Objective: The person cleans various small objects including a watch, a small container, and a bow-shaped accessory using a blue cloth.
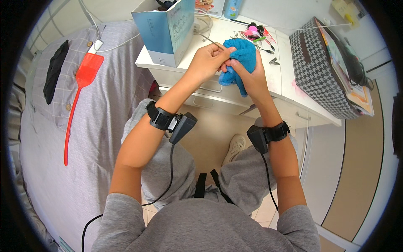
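Both hands meet above the front edge of a white desk [280, 78]. My left hand [207, 61] pinches a thin rod-like item [217, 45] between thumb and fingers; what it belongs to cannot be told. My right hand [252, 74] holds a blue terry cloth [244, 53], with its thumb pressed on the front and its fingers behind. The cloth hangs below the hands in loose folds and touches my left fingertips. Behind the cloth on the desk lie a tangle of small cables, a pink item [252, 30] and a small dark clip [274, 61].
A blue and white paper bag [167, 34] stands on the desk at left, near a white cable. A houndstooth fabric box [318, 69] with papers stands at right. A blue bottle [233, 8] is at the back. On the bed at left lie a red fly swatter [85, 72] and a black cloth item [56, 72].
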The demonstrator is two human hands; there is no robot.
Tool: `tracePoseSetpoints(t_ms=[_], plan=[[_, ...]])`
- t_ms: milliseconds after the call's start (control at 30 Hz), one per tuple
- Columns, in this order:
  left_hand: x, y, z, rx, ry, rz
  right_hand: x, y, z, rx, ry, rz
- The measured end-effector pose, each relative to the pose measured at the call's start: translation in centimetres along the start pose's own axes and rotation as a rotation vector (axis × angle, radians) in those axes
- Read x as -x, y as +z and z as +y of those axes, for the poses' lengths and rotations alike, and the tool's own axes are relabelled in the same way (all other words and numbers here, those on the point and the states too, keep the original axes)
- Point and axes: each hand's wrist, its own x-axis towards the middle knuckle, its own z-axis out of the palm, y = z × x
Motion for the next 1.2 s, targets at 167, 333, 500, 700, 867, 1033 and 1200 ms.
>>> tracePoseSetpoints(t_ms=[167, 333, 500, 700, 867, 1033, 1200], plan=[[-0.1, -0.1, -0.7, 0.014, 0.033, -0.053, 0.0, 0.0, 0.4, -0.095, 0.025, 0.054], [-0.3, 0.0, -1.3, 0.03, 0.006, -0.079, -0.2, -0.3, 0.9, -0.082, 0.133, 0.168], [0.1, 0.5, -1.0, -0.018, 0.057, -0.101, -0.1, -0.5, 0.2, -0.238, 0.335, 0.174], [0.3, 1.1, -1.5, -0.031, 0.076, -0.094, -0.7, -1.8, 1.7, -0.597, 0.508, 0.024], [0.1, 0.8, -1.0, 0.003, 0.08, -0.041, -0.6, -1.2, 0.9, -0.531, 0.389, 0.011], [0.0, 0.7, -1.1, 0.039, 0.068, -0.041, -0.5, -1.1, 1.6, -0.618, 0.335, 0.045], [0.0, 0.6, -0.9, 0.033, 0.031, -0.058, 0.0, -0.9, 1.2, -0.294, 0.21, 0.016]])
